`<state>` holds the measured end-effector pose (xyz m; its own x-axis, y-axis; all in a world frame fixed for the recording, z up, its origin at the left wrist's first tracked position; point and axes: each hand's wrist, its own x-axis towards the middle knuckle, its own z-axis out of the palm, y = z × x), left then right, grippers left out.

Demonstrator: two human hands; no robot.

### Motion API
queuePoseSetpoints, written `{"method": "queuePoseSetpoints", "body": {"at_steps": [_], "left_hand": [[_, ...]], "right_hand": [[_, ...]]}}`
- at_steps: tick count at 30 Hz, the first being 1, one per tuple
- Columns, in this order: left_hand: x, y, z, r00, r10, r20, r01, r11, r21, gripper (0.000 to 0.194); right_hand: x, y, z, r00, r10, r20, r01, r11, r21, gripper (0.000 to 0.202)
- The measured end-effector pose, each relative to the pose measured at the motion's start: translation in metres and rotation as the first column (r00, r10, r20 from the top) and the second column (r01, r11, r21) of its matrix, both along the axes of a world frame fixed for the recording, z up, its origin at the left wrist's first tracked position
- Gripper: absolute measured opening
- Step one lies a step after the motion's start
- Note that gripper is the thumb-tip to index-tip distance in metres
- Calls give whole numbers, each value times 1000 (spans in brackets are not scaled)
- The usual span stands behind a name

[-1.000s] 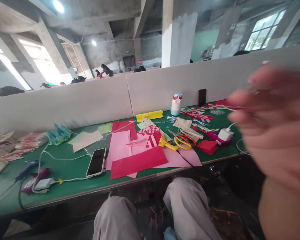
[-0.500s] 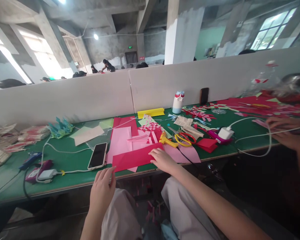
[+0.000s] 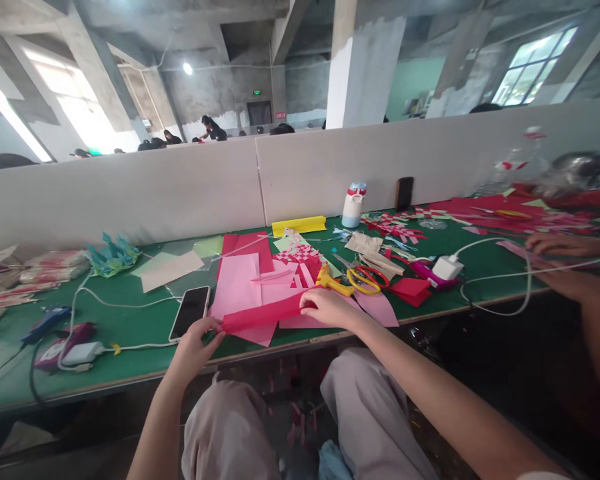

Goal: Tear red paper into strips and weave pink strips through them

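Note:
A red paper strip stretches between my two hands near the front edge of the green table. Its left end is pinched by my left hand, while my right hand grips the right end. Under and behind the strip lie pink paper sheets and narrow pink strips. A yellow glue gun rests just beyond my right hand, beside scissors with yellow and red handles. The phone lies face up behind my left hand.
A white bottle and a yellow folded piece stand by the grey partition. Cables and a white plug lie at left. Another person's hands are at the right, near a looped white cable.
The red paper now looks narrower and is raised along its near side. My left hand has closed on its left end; my right hand has stayed at the right end. The view has shifted slightly.

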<state>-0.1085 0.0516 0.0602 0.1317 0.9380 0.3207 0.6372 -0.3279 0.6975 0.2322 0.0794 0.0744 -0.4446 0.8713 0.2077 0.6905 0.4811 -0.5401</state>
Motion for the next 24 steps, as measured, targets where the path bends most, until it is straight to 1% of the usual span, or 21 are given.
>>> {"method": "queuePoseSetpoints", "body": {"at_steps": [2,5,7,9,12,14,17,21,24], "left_hand": [[2,5,16,987,8,158,-3,1000,-30,25],[10,13,43,931,4,366,18,998,-57,29],[16,19,59,876,-15,483,32,999,-28,31],[24,26,74,820,-40,572,40,999,12,31],[34,34,88,743,-70,666,22,997,79,31],[38,38,92,704,-75,706,-2,994,107,30],[41,40,94,662,-66,747,-37,992,120,27],[39,42,88,616,-40,787,-66,992,103,26],[37,44,80,584,-26,812,-77,993,87,25]], "right_hand": [[5,6,21,998,4,-61,-5,1000,-7,8],[12,17,55,990,-22,-140,25,1000,18,13],[15,23,76,981,-37,-189,46,998,45,17],[17,27,93,956,-21,-292,44,997,71,18],[21,29,112,940,3,-341,30,995,90,20],[25,28,120,940,-9,-342,41,996,85,24],[34,26,127,944,-27,-328,46,998,50,32],[52,27,128,939,-49,-341,47,999,-13,37],[63,29,123,919,-81,-387,64,996,-58,41]]}}
